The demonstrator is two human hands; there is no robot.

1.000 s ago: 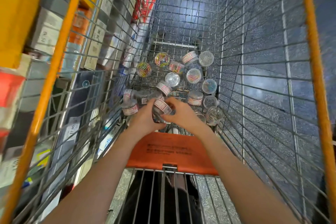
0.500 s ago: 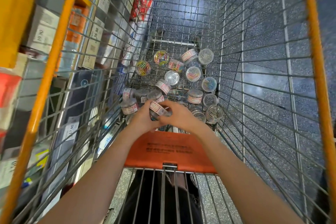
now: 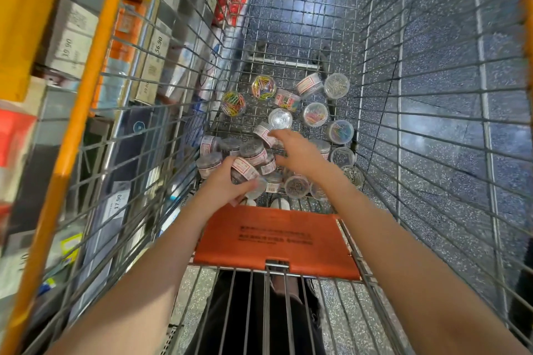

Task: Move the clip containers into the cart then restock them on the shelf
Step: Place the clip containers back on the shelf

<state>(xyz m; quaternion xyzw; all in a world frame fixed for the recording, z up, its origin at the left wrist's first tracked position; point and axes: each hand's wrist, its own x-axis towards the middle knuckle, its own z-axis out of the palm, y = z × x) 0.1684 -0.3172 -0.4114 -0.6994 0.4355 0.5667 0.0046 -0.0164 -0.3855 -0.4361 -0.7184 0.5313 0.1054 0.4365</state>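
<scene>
1. We are splitting our hands apart: a second ago both were clustered on one jar near the cart's near edge, and now our right hand [image 3: 300,153] is reaching farther in while our left hand [image 3: 227,184] is staying back.
2. Our left hand is gripping a clear labelled container [image 3: 245,171], fingers curled round it, just inside the near edge of the cart [image 3: 363,66] above the orange flap [image 3: 277,242].
3. Our right hand is stretching toward a tilted labelled jar [image 3: 264,134] with its fingertips at the label; we cannot tell whether the fingers are closing on it yet.
4. We are judging that this means gathering several jars at once for restocking, so the loading half looks finished.
5. The clip containers are lying on the cart's wire floor, crowded toward the near and right edges, some upright, some tipped on their sides.
6. They are looking like small round clear tubs with white-and-red labels; a colourful tub [image 3: 233,104] and another [image 3: 263,87] nearer the far left are showing bright clips, others silver ones.
7. The shelf [image 3: 72,46] is running along the cart's left side, with priced boxes on it.
</scene>
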